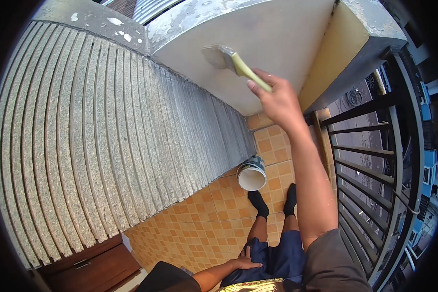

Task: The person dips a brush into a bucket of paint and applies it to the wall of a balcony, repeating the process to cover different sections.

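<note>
A wide paintbrush with a pale green handle (248,73) is in my right hand (279,100), its fingers closed round the handle's end. The brush's bristles (214,56) are at the smooth greyish-white wall (277,34), slightly blurred. Down by my thigh, my left hand (248,259) rests on my dark blue shorts (282,258) with its fingers spread, holding nothing. A paint bucket (252,179) with white inside and a wire handle stands on the tiled floor near my feet.
A ribbed stone wall (97,131) fills the left side. Black metal railing (370,180) runs along the right, beside a yellow pillar (336,53). Orange checkered tiles (194,233) cover the floor. A brown wooden door (92,265) is at the lower left.
</note>
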{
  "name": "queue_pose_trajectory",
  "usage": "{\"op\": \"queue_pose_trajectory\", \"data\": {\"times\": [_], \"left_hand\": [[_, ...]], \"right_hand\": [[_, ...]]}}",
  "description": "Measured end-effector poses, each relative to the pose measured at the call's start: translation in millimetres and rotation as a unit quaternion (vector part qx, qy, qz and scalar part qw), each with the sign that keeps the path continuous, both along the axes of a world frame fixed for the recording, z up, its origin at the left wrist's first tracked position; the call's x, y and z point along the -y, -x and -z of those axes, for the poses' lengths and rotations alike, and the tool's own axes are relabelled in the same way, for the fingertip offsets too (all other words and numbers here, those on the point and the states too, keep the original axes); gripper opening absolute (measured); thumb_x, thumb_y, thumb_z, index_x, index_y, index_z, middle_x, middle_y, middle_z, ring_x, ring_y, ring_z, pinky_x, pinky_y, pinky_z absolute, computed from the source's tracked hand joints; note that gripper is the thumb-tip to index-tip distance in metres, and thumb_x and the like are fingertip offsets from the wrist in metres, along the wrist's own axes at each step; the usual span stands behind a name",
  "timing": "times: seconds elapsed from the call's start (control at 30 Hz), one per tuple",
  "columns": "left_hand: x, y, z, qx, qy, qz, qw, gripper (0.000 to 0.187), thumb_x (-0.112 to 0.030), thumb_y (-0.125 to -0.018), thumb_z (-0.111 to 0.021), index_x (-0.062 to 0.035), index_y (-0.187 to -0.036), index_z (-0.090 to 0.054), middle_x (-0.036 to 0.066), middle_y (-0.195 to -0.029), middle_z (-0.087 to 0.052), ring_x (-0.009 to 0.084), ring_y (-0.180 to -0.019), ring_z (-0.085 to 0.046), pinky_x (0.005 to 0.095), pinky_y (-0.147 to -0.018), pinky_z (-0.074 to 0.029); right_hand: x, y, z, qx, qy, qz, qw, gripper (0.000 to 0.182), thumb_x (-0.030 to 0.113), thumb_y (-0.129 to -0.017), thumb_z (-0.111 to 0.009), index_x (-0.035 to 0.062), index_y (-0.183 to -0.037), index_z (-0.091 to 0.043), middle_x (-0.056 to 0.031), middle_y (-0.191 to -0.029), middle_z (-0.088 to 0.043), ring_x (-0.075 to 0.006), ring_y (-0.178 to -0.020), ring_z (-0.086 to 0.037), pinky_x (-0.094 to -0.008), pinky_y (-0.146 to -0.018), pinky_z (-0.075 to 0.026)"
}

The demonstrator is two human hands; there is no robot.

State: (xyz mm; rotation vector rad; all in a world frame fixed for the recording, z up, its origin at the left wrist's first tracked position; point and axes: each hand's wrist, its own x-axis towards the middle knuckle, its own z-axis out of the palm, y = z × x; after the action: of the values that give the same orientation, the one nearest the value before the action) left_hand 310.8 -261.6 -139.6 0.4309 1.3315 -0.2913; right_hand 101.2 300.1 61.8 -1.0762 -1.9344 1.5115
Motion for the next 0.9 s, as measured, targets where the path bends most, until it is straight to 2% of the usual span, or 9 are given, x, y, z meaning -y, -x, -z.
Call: {"op": "queue_pose_trajectory", "data": {"times": [0.1, 0.13, 0.27, 0.5, 0.6, 0.7, 0.77, 0.83, 0.9], "left_hand": [[0.2, -5.9, 0.9, 0.003, 0.005, 0.001, 1.000, 0.152, -0.089, -0.068, -0.060, 0.0018, -0.153, 0.027, 0.034, -0.163, 0.006, 0.0466, -0.154, -0.001, 0.0487, -0.124, -0.014], [1.0, -4.4, 4.0, 0.009, 0.007, -0.001, 1.000, 0.152, -0.089, -0.068, -0.061, 0.0018, -0.152, 0.027, 0.034, -0.163, 0.006, 0.0466, -0.154, -0.002, 0.0488, -0.124, -0.014], [0.3, -1.3, -0.7, 0.003, 0.009, -0.028, 1.000, 0.153, -0.089, -0.067, -0.062, 0.0019, -0.152, 0.027, 0.033, -0.164, 0.006, 0.0466, -0.154, 0.000, 0.0485, -0.124, -0.015], [3.8, -2.3, -4.5, 0.003, 0.005, -0.037, 0.999, 0.153, -0.089, -0.067, -0.063, 0.0021, -0.153, 0.026, 0.033, -0.164, 0.006, 0.0465, -0.154, 0.000, 0.0481, -0.124, -0.015], [1.9, -2.6, 0.6, -0.002, 0.002, -0.043, 0.999, 0.153, -0.088, -0.067, -0.063, 0.0023, -0.153, 0.025, 0.033, -0.164, 0.006, 0.0465, -0.154, 0.000, 0.0488, -0.124, -0.016], [2.8, -3.1, 1.3, -0.006, 0.006, -0.035, 0.999, 0.153, -0.088, -0.067, -0.064, 0.0027, -0.153, 0.024, 0.033, -0.163, 0.005, 0.0467, -0.154, -0.001, 0.0490, -0.124, -0.016], [-3.4, 2.7, -3.4, -0.001, 0.010, -0.028, 1.000, 0.153, -0.088, -0.067, -0.064, 0.0029, -0.153, 0.024, 0.034, -0.163, 0.005, 0.0468, -0.154, -0.002, 0.0490, -0.124, -0.016], [-5.6, 2.3, -2.4, -0.001, 0.005, -0.021, 1.000, 0.153, -0.088, -0.067, -0.064, 0.0029, -0.153, 0.024, 0.034, -0.163, 0.005, 0.0469, -0.153, -0.002, 0.0487, -0.124, -0.017], [-6.3, 4.6, -7.1, 0.002, 0.011, -0.015, 1.000, 0.153, -0.086, -0.068, -0.065, 0.0050, -0.152, 0.024, 0.033, -0.163, 0.005, 0.0455, -0.154, -0.002, 0.0474, -0.125, -0.016]], "right_hand": [[-10.5, -26.2, 20.8, -0.056, -0.027, 0.086, 0.994, 0.044, 0.025, -0.097, -0.066, 0.0058, -0.136, -0.062, -0.0249, -0.123, -0.068, -0.0302, -0.116, -0.067, -0.0376, -0.100, -0.049], [-6.1, -31.3, 26.1, -0.061, 0.014, 0.108, 0.992, 0.042, 0.024, -0.097, -0.067, 0.0070, -0.136, -0.063, -0.0240, -0.123, -0.069, -0.0283, -0.117, -0.067, -0.0363, -0.100, -0.048], [27.3, -26.8, 19.7, 0.015, 0.027, -0.046, 0.998, 0.040, 0.025, -0.096, -0.067, 0.0129, -0.135, -0.064, -0.0237, -0.116, -0.071, -0.0330, -0.109, -0.069, -0.0380, -0.096, -0.050], [-22.5, -41.2, 46.0, 0.056, -0.124, 0.137, 0.981, 0.039, 0.028, -0.098, -0.064, 0.0096, -0.133, -0.064, -0.0220, -0.112, -0.072, -0.0377, -0.105, -0.068, -0.0409, -0.093, -0.050], [-29.7, -70.5, 65.3, -0.001, -0.046, 0.260, 0.964, 0.040, 0.028, -0.098, -0.064, 0.0086, -0.133, -0.064, -0.0224, -0.113, -0.071, -0.0371, -0.108, -0.068, -0.0404, -0.095, -0.050], [-10.3, -62.3, 70.4, -0.006, -0.084, 0.128, 0.988, 0.039, 0.029, -0.098, -0.064, 0.0103, -0.132, -0.065, -0.0233, -0.110, -0.071, -0.0385, -0.107, -0.067, -0.0417, -0.095, -0.050], [11.4, -43.5, 49.8, 0.095, -0.092, -0.053, 0.990, 0.040, 0.030, -0.097, -0.067, 0.0111, -0.133, -0.065, -0.0219, -0.107, -0.072, -0.0372, -0.104, -0.069, -0.0394, -0.094, -0.051], [13.7, -20.1, 37.8, 0.166, -0.115, -0.137, 0.970, 0.039, 0.030, -0.096, -0.067, 0.0113, -0.130, -0.066, -0.0228, -0.105, -0.071, -0.0428, -0.105, -0.065, -0.0417, -0.091, -0.051], [-18.7, -24.6, 45.6, 0.129, -0.077, -0.021, 0.988, 0.038, 0.031, -0.097, -0.066, 0.0105, -0.128, -0.067, -0.0231, -0.105, -0.071, -0.0418, -0.105, -0.066, -0.0421, -0.090, -0.052]]}}
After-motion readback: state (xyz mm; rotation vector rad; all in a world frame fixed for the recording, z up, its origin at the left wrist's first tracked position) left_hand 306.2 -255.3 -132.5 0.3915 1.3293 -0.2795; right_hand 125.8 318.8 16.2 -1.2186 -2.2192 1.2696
